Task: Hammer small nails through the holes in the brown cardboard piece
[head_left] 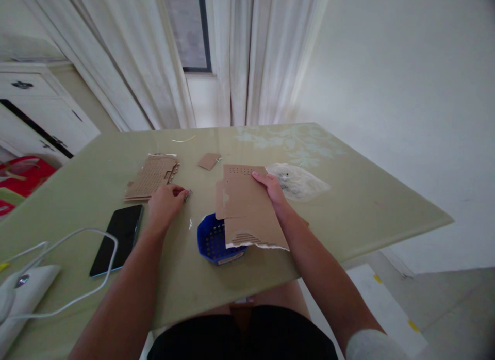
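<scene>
Two bare hands are at work over a pale green counter (348,205) that fills the middle of the frame. Left hand (165,204), at centre left, lies knuckles up with fingers curled, and its fingertips pinch a small metallic item (187,195) against the counter surface; the item is too small to identify. Right hand (273,190), just right of centre, grips the upper right edge of a perforated cardboard sheet (247,210), thumb on top and fingers beneath. That sheet is tilted, and its torn lower edge overhangs a blue perforated basket (211,242) standing at lower centre, partly hiding it.

Observed beside the work: a stack of perforated cardboard pieces (150,178) lies just above the left hand, and a small cardboard scrap (209,161) lies apart at upper centre. A clear plastic bag (299,181) rests right of the right hand, close to it. A black phone (118,239) lies face up at lower left, with a white cable (77,267) looping past its lower end. A white device (23,293) sits at the lower left corner. White curtains (247,55) hang across the top of the frame.
</scene>
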`<state>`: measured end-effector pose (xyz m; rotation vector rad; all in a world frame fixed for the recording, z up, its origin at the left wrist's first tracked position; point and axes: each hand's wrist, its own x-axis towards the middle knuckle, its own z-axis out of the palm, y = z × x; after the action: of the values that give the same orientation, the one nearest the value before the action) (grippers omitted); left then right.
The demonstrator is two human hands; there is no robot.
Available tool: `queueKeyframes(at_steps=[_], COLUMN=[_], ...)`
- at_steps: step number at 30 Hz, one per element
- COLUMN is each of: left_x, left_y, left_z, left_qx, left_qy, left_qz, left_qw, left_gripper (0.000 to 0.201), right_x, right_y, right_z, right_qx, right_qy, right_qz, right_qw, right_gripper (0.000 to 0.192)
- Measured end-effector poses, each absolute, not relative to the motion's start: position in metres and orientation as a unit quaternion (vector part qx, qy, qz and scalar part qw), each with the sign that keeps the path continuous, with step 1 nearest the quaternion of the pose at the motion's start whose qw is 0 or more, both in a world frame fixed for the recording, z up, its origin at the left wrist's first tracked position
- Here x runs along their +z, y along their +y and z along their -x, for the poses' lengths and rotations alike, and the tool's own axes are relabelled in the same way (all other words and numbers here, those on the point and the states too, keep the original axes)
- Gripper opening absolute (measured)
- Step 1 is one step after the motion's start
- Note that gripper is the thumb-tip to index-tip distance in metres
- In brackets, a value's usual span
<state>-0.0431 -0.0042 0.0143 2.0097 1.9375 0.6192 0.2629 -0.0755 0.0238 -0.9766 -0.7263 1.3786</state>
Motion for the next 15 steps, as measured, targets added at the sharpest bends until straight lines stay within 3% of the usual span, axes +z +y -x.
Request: queueKeyframes(at_steps=[4,10,15], left_x=[0.026,0.034,0.024], left_y=[-0.014,-0.025,-0.013], left_z=[0.035,0.024,0.029], left_qx=[0.25,0.315,0.283], left_qy=[0.665,0.513,0.484], left_qz=[-0.694,-0.764,-0.811], left_qw=[0.117,0.231,0.17], left_gripper=[0.038,0.049,0.054], right_x=[0.024,0.025,0.023], right_y=[-0.073,-0.071,-0.069], right_z=[-0.269,-0.279,-0.279], right_qx=[0.583,0.584,0.583], right_qy=[-0.295,-0.276,-0.274], right_qz=[0.43,0.43,0.429], right_qw=[0.623,0.631,0.633], right_gripper=[0.044,0.042,0.042])
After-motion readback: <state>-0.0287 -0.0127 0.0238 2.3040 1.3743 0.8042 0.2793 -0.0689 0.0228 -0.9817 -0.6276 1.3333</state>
